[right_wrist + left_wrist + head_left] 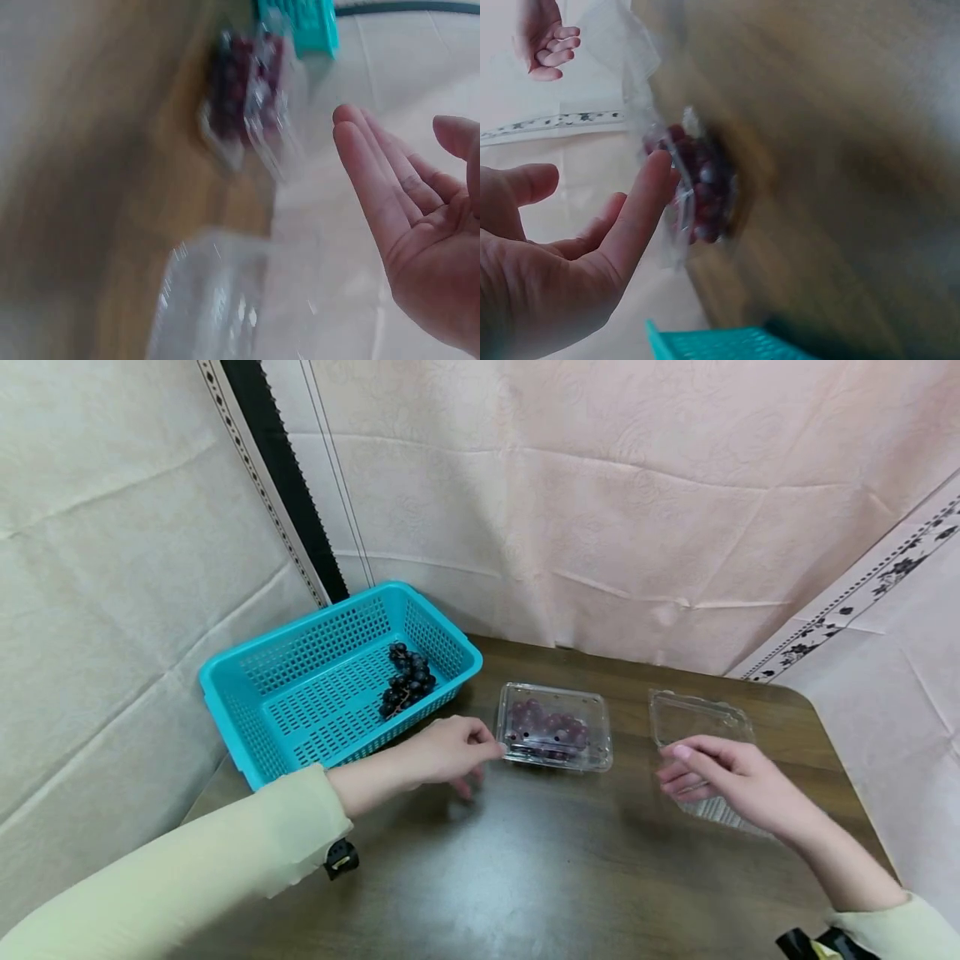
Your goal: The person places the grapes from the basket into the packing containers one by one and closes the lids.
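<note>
Red grapes (551, 724) are enclosed in a clear plastic box (588, 758), which is set on the wooden table (480, 877) between the two hands, its lid apparently lowered over them; whether the catch is fastened cannot be told. Just beside its near left corner the left hand (453, 749) is held, with the index finger extended and the other fingers loosely bent; nothing is gripped, and whether the box is touched by a fingertip cannot be made out. To the right, a second clear container (693, 714) is laid open, and no fruit is seen in the parts left uncovered. Above it the right hand (731, 777) is held with nearly straight, relaxed fingers and the thumb set apart, nothing being grasped. To the left of the box, a bunch of dark grapes (408, 681) is contained in the turquoise basket (307, 702), towards its right end. As far as can be judged, one bunch has been boxed and covered, while the dark bunch is left unboxed and the open container unfilled. Behind the table, pale patterned cloth (600, 527) is hung.
</note>
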`<control>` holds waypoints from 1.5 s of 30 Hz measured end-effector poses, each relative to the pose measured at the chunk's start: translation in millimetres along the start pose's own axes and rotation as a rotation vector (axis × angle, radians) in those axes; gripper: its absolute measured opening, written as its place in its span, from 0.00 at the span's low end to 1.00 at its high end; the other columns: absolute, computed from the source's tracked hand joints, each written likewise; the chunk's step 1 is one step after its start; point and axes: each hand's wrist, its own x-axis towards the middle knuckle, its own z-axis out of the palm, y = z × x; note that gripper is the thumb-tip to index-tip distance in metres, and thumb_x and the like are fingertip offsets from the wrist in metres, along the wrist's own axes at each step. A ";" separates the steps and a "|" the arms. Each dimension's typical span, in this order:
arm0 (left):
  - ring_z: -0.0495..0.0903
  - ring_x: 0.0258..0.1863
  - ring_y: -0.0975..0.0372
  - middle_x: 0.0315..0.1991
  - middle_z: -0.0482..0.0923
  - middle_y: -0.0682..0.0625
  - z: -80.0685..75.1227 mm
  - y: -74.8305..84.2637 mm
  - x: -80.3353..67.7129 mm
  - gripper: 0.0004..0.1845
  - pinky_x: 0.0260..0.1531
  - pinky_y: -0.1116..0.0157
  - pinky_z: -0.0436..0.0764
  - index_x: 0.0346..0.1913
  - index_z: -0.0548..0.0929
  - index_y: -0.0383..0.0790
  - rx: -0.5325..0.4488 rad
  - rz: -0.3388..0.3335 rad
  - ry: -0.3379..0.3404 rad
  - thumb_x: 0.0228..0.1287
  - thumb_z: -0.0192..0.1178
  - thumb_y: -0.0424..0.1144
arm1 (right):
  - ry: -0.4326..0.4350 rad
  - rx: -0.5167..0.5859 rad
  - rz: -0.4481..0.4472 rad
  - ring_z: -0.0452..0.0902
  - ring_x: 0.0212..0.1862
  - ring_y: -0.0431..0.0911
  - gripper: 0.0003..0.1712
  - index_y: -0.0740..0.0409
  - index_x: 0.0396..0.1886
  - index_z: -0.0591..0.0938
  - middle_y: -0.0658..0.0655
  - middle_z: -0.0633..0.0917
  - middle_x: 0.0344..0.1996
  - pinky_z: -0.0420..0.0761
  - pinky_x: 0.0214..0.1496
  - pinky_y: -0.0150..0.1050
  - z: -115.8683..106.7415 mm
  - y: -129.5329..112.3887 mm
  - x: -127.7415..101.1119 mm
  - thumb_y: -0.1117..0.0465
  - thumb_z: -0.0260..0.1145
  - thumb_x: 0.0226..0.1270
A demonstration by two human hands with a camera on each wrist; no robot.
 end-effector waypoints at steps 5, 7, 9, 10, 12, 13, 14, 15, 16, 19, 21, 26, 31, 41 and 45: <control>0.88 0.44 0.59 0.51 0.85 0.49 -16.0 10.9 -4.2 0.15 0.44 0.56 0.90 0.52 0.84 0.40 0.018 0.031 0.010 0.79 0.62 0.49 | 0.098 -0.152 0.006 0.91 0.45 0.40 0.18 0.75 0.63 0.78 0.50 0.93 0.43 0.91 0.42 0.38 -33.7 9.5 -16.2 0.66 0.53 0.88; 0.89 0.47 0.58 0.53 0.85 0.49 -22.8 14.3 -4.9 0.15 0.45 0.55 0.90 0.53 0.84 0.40 0.016 0.040 0.012 0.80 0.62 0.49 | 0.135 -0.222 0.013 0.90 0.44 0.36 0.17 0.75 0.62 0.79 0.44 0.92 0.42 0.90 0.41 0.34 -46.2 15.4 -23.6 0.67 0.55 0.86; 0.89 0.49 0.57 0.54 0.85 0.48 -29.9 17.5 -6.0 0.16 0.45 0.54 0.91 0.55 0.83 0.39 0.016 0.048 0.007 0.80 0.62 0.49 | 0.179 -0.319 0.032 0.89 0.42 0.32 0.15 0.73 0.60 0.81 0.40 0.91 0.41 0.88 0.40 0.30 -57.3 21.3 -31.4 0.66 0.58 0.85; 0.89 0.50 0.57 0.54 0.85 0.47 -33.3 19.1 -6.8 0.16 0.45 0.54 0.91 0.56 0.83 0.39 0.018 0.052 0.005 0.80 0.62 0.48 | 0.198 -0.380 0.052 0.88 0.41 0.30 0.15 0.71 0.60 0.82 0.39 0.91 0.40 0.86 0.39 0.27 -62.7 23.7 -35.4 0.65 0.60 0.85; 0.89 0.51 0.56 0.55 0.84 0.46 -40.3 23.1 -9.3 0.16 0.46 0.54 0.91 0.57 0.83 0.39 0.024 0.058 0.003 0.81 0.62 0.49 | 0.237 -0.508 0.090 0.84 0.39 0.26 0.14 0.66 0.57 0.85 0.41 0.92 0.38 0.82 0.36 0.25 -73.1 29.6 -42.7 0.60 0.63 0.83; 0.89 0.51 0.56 0.55 0.84 0.46 -43.5 25.1 -10.6 0.17 0.46 0.54 0.91 0.57 0.83 0.39 0.028 0.063 0.003 0.81 0.62 0.49 | 0.254 -0.565 0.108 0.81 0.38 0.24 0.15 0.63 0.56 0.86 0.44 0.92 0.38 0.79 0.34 0.25 -77.9 32.9 -46.3 0.58 0.64 0.83; 0.89 0.51 0.56 0.56 0.84 0.46 -46.6 26.9 -11.5 0.16 0.46 0.54 0.91 0.57 0.83 0.39 0.033 0.066 0.004 0.81 0.61 0.49 | 0.272 -0.618 0.120 0.79 0.38 0.22 0.14 0.61 0.54 0.87 0.47 0.92 0.37 0.76 0.34 0.24 -82.0 36.3 -50.1 0.56 0.66 0.81; 0.89 0.51 0.56 0.56 0.84 0.46 -49.4 28.7 -12.3 0.17 0.46 0.54 0.91 0.57 0.83 0.39 0.036 0.068 0.006 0.80 0.62 0.49 | 0.284 -0.666 0.131 0.76 0.37 0.20 0.14 0.60 0.53 0.88 0.50 0.92 0.37 0.73 0.33 0.25 -86.3 39.9 -53.6 0.55 0.67 0.80; 0.89 0.51 0.56 0.57 0.84 0.46 -52.2 30.3 -13.0 0.17 0.46 0.55 0.91 0.58 0.83 0.39 0.038 0.069 0.008 0.80 0.62 0.49 | 0.294 -0.691 0.134 0.74 0.37 0.19 0.14 0.60 0.52 0.89 0.55 0.92 0.37 0.71 0.33 0.26 -89.7 43.5 -56.8 0.55 0.68 0.79; 0.89 0.53 0.55 0.58 0.84 0.45 -59.9 32.8 -13.4 0.19 0.46 0.56 0.91 0.60 0.82 0.38 0.047 0.075 0.011 0.81 0.61 0.49 | 0.305 -0.726 0.140 0.70 0.37 0.17 0.14 0.64 0.50 0.89 0.62 0.91 0.37 0.70 0.32 0.27 -97.0 53.5 -66.3 0.57 0.68 0.78; 0.88 0.54 0.54 0.58 0.84 0.44 -65.3 33.4 -13.1 0.20 0.46 0.57 0.91 0.61 0.82 0.37 0.047 0.078 0.012 0.81 0.61 0.49 | 0.295 -0.732 0.155 0.69 0.37 0.17 0.14 0.65 0.50 0.89 0.64 0.91 0.38 0.71 0.31 0.28 -100.6 58.3 -72.3 0.57 0.69 0.77; 0.88 0.55 0.52 0.59 0.83 0.42 -78.2 31.5 -10.9 0.19 0.48 0.55 0.90 0.62 0.81 0.38 0.057 0.068 0.032 0.82 0.60 0.48 | 0.259 -0.745 0.211 0.70 0.36 0.19 0.16 0.66 0.49 0.88 0.65 0.91 0.38 0.73 0.31 0.32 -106.9 69.6 -83.5 0.56 0.68 0.78; 0.88 0.54 0.52 0.60 0.83 0.41 -92.1 27.8 -7.1 0.21 0.48 0.55 0.90 0.65 0.80 0.37 0.081 0.050 0.062 0.82 0.59 0.49 | 0.179 -0.730 0.346 0.82 0.35 0.39 0.28 0.76 0.53 0.84 0.64 0.91 0.37 0.79 0.33 0.39 -109.3 79.4 -86.8 0.49 0.62 0.83; 0.83 0.63 0.45 0.65 0.80 0.37 -118.1 15.7 -1.3 0.23 0.52 0.53 0.89 0.67 0.78 0.34 0.046 0.052 0.063 0.84 0.55 0.49 | 0.061 -0.423 0.562 0.90 0.33 0.45 0.40 0.88 0.60 0.75 0.61 0.92 0.38 0.90 0.35 0.39 -94.6 98.7 -94.0 0.46 0.48 0.90; 0.82 0.64 0.44 0.66 0.79 0.37 -126.2 10.9 -1.8 0.24 0.53 0.53 0.89 0.68 0.77 0.33 0.055 0.052 0.079 0.84 0.55 0.49 | 0.049 -0.245 0.578 0.92 0.35 0.47 0.40 0.89 0.62 0.72 0.65 0.92 0.41 0.91 0.38 0.42 -89.5 103.7 -99.3 0.47 0.48 0.91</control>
